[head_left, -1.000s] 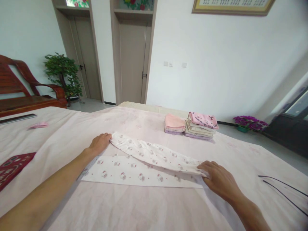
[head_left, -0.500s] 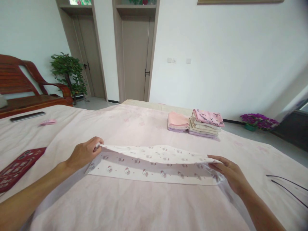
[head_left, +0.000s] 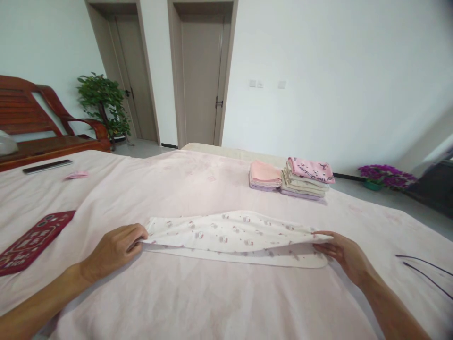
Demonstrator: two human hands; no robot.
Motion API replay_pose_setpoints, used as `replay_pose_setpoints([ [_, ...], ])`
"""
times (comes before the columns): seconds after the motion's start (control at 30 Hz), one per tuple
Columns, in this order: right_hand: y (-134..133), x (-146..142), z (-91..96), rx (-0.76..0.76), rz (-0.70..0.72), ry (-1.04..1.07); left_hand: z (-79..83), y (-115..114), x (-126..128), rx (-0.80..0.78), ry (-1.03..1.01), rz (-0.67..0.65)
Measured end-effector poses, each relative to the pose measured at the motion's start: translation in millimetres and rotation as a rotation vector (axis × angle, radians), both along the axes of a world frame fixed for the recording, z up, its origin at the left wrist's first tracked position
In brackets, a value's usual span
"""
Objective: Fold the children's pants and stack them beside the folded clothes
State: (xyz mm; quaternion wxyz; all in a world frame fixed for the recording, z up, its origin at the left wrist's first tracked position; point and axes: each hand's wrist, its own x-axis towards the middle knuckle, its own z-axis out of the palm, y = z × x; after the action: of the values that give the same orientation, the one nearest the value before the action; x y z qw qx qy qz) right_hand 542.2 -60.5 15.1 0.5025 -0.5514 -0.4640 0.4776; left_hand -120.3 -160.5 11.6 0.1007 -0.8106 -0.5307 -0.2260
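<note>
A white cloth [head_left: 226, 231] with a small cartoon cat print lies across the pink bed sheet [head_left: 212, 302], folded so that one layer sits over another. My left hand [head_left: 122, 245] is closed on the left end of its upper layer. At the other end my right hand [head_left: 339, 252] pinches the same layer between thumb and fingers. Between the hands the upper edge sags, slightly raised off the lower layer, whose front strip shows beneath. What the curled fingers of my left hand do under the fabric is hidden.
Beyond the cloth stand two stacks of folded fabric, a peach-topped stack [head_left: 264, 175] and a taller pink-topped stack [head_left: 306, 177]. At left lie a red patterned flat item [head_left: 35, 241], a dark slim object [head_left: 47, 166] and a small pink item [head_left: 76, 175]. Thin dark glasses temples [head_left: 428, 274] show at right.
Both hands have brought the upper layer toward me and down, so it covers more of the lower layer. My left hand has lowered most. The view has shifted slightly.
</note>
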Motion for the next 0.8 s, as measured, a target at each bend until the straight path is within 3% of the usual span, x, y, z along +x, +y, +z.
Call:
replay_pose_setpoints([
  [0.1,1.3,-2.1,-1.1,0.03,-0.094,0.043,-6.0,-2.5,-6.2,-0.024,-0.021,0.049],
  [0.2,1.4,-1.6,0.1,0.039,-0.098,0.029,-12.5,-3.0,-11.1,-0.067,-0.056,0.087],
  [0.43,0.0,4.9,2.6,-0.01,-0.013,-0.298,-14.9,-1.6,-13.1,-0.24,-0.066,0.115],
  [0.63,1.9,-0.7,-3.6,0.02,-0.094,-0.48,-14.6,-1.4,-11.9,-0.244,-0.141,0.268],
  [0.73,4.3,1.4,-8.8,0.016,-0.122,-0.556,-15.6,0.3,-13.6,-0.248,-0.151,0.247],
  [0.8,8.7,5.6,-12.4,0.033,-0.125,-0.659,-14.3,4.8,-18.4,-0.33,-0.164,0.226],
])
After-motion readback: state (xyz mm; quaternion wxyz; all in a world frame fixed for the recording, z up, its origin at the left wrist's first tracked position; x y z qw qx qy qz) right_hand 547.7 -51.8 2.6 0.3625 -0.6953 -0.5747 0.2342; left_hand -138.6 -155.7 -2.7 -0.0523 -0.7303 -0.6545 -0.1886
